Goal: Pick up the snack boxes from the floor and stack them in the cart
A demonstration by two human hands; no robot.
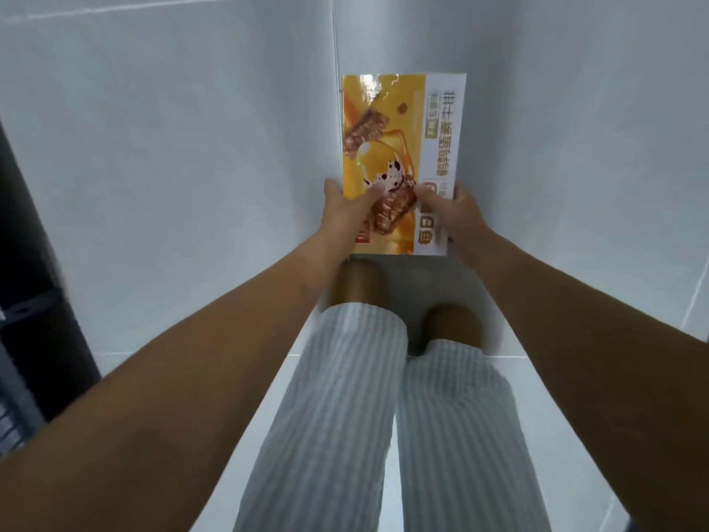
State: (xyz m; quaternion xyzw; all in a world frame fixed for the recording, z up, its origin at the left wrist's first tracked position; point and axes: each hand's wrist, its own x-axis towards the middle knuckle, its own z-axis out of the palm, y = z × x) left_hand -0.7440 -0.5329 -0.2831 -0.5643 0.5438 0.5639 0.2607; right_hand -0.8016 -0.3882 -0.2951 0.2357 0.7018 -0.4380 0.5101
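We log the left hand (345,209) gripping the snack box (399,147) at its near left edge, thumb on its face, and the right hand (456,213) gripping its near right edge. The box is held over the white tiled floor (172,147). Open floor lies on both sides, and a dark structure (34,301) borders the far left.

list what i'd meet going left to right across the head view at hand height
dark object at the left edge → left hand → box → right hand
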